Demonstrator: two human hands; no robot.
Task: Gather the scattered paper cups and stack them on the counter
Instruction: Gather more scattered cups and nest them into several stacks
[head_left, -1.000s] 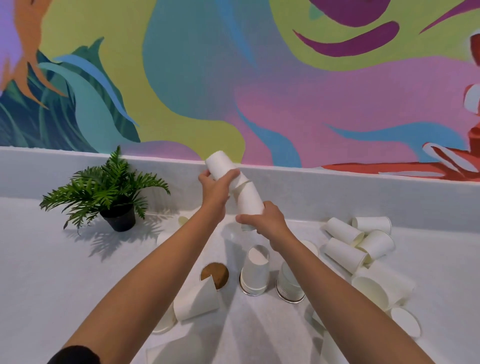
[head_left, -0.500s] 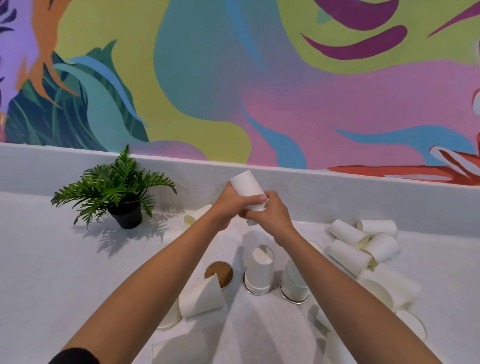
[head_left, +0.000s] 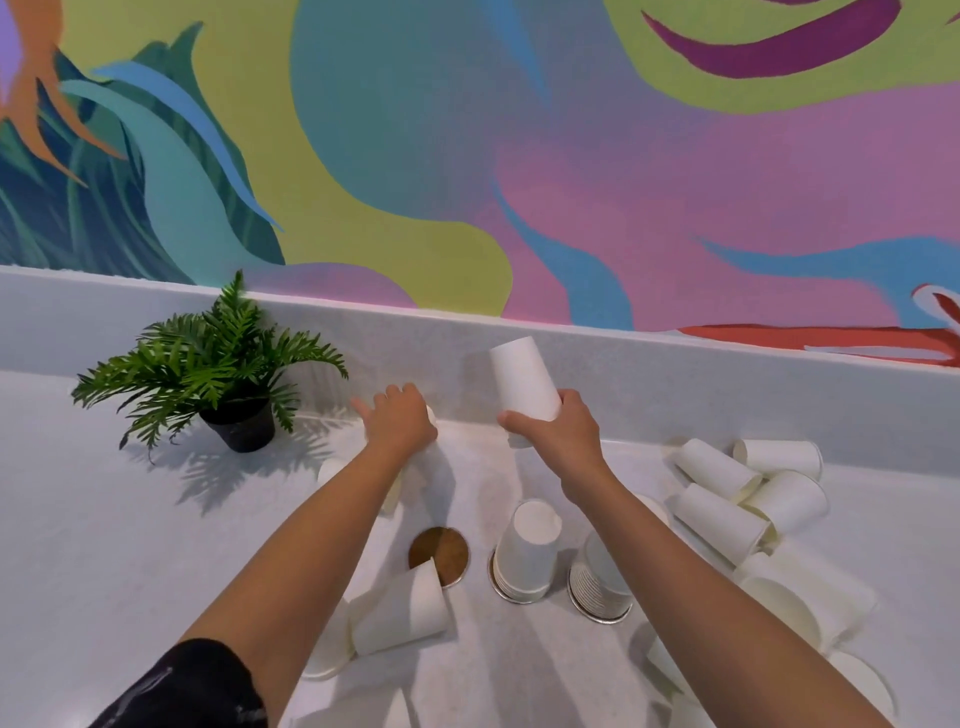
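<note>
My right hand (head_left: 558, 434) grips a short nest of white paper cups (head_left: 522, 382), held bottom-up above the back of the white counter (head_left: 104, 545). Off to its left, my left hand (head_left: 400, 421) is down on a cup lying by the backsplash (head_left: 430, 415); its fingers curve over that cup and hide most of it. Two upside-down cup stacks (head_left: 524, 556) (head_left: 597, 582) stand under my right forearm. Several loose cups lie in a heap at the right (head_left: 727, 499). One more cup lies tipped near my left forearm (head_left: 402, 605).
A small potted fern (head_left: 218, 374) stands at the back left. A round brown coaster (head_left: 439, 553) lies left of the stacks. More cups lie partly under my left arm (head_left: 332, 470) and at the bottom right edge (head_left: 857, 686). A low backsplash (head_left: 675, 384) runs below the painted wall.
My hands, together on the nested cups before, have parted. The right hand keeps the nest. The left hand has dropped down and left onto a cup by the backsplash.
</note>
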